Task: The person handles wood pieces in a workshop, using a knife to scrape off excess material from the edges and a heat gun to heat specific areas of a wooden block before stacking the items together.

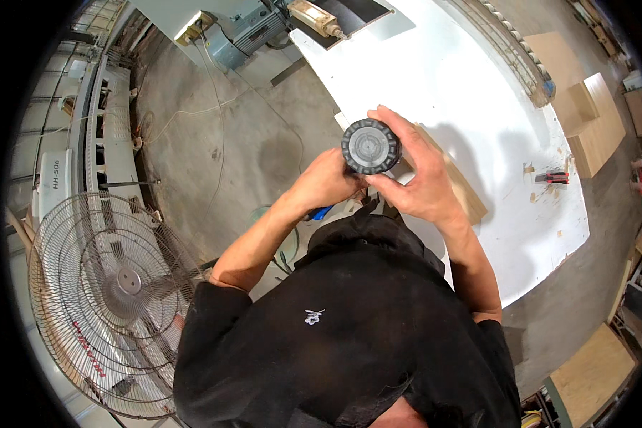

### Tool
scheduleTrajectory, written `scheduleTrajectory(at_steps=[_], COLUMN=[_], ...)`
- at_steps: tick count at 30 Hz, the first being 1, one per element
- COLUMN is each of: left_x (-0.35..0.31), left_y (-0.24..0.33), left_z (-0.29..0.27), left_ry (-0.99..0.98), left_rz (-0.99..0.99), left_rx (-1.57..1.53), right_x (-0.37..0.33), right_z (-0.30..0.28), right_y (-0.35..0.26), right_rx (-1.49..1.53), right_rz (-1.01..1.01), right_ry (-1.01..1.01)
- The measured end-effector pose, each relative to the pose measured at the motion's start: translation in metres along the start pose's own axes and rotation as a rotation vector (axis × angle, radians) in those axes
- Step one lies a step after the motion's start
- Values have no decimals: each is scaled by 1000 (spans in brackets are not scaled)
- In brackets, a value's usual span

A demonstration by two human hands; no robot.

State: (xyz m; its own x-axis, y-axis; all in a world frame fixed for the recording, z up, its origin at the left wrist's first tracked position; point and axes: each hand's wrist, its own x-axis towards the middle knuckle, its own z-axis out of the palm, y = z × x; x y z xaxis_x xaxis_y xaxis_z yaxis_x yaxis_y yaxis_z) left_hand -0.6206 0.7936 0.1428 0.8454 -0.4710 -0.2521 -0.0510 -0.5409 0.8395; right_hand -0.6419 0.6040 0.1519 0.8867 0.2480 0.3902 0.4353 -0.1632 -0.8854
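Observation:
A round black cap (371,146) with a ribbed rim and a grey disc on top faces up in front of my chest. Its lower body is hidden, so the kind of thing it belongs to cannot be told. My right hand (426,175) curves round the cap's right side, thumb near, fingers far. Closed at the cap's left edge, my left hand (328,180) grips what seems to be the part below. Something blue (321,212) shows under the left wrist. Beneath my right hand, a light wooden board (467,196) lies on the white table (506,250).
Red-and-black hand tools (553,177) lie among wood scraps at the table's right. A wire rack (510,53) and wooden boards (595,128) stand beyond. At left is a large fan (128,282); a motor (253,36) sits at the back, with cables (221,143) across the floor.

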Motion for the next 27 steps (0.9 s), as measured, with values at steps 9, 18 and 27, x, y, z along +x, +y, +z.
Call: scheduleTrajectory(at_steps=[9, 18, 27], left_x=[2, 1, -9], left_y=[-8, -7, 13], left_z=[9, 14, 0], left_ry=[-33, -38, -111], left_rz=[45, 16, -113], left_rx=[43, -15, -94], right_x=[-17, -19, 9], right_z=[11, 32, -13], right_y=[7, 11, -10], right_rx=[-104, -260, -186], right_rz=[-19, -157, -63], right_ry=[158, 370, -17])
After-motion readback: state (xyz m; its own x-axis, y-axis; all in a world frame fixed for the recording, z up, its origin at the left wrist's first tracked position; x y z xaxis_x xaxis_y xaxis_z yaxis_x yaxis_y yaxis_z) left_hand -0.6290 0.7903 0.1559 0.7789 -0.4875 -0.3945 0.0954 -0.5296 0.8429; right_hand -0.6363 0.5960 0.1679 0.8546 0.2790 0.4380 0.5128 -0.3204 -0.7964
